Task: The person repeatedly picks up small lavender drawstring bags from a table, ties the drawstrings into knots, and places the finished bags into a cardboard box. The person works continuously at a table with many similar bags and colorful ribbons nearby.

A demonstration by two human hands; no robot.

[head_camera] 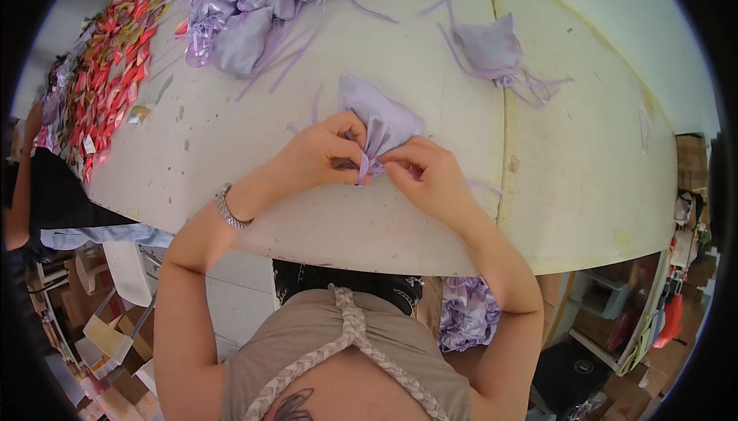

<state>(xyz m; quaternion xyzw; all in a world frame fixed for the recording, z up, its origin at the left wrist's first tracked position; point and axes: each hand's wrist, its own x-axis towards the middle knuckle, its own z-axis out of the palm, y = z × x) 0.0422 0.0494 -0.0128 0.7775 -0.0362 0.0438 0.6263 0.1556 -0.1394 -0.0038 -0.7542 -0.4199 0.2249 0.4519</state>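
A lilac satin drawstring pouch (383, 112) lies on the pale table before me, its gathered neck towards my body. My left hand (340, 153) pinches a loop of purple ribbon at the left of the neck. From the right, my right hand (418, 170) has its thumb and fingers closed at the same gathered neck; the ribbon between them is mostly hidden. Another lilac pouch (490, 46) lies apart at the upper right, its ribbons trailing. A heap of filled lilac pouches (248, 34) with loose ribbons is at the upper left.
Red and gold wrapped pieces (118, 69) cover the table's far left, where another person's arm (26, 173) reaches in. A seam (505, 132) crosses the worn tabletop. Below the table edge, more lilac pouches (468, 314) fill a box near my right elbow. Cardboard boxes (124, 392) stand at the lower left.
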